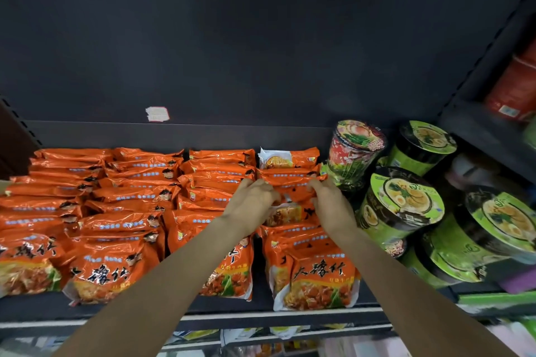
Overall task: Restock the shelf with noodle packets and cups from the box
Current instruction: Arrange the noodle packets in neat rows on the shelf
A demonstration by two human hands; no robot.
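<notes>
Orange noodle packets (121, 200) fill most of the dark shelf (261, 306), standing in rows from front to back; the front ones show big writing and a picture of food. Both arms reach in from below to the fourth row from the left. The left hand (251, 206) has its fingers curled over the left top edge of one orange packet (290, 191) partway back in that row; the right hand (329, 206) has its fingers curled over the right top edge of the same packet; the two hands hold it between them, and it stands upright among the other packets. Just in front of it, between the hands, a packet face with a food picture (282, 213) peeks out. At the very back of that row one packet (287, 158) lies turned so its white end shows.

Beside the right hand stands a red and green noodle cup (355, 151); to its right are green noodle cups (401, 206) with black rims, stacked and tipped forward, close together. A small white sticker (157, 114) sits on the dark back wall (261, 38) above the packets. Red cups (516, 87) sit on the next shelf unit to the far right, blurred.
</notes>
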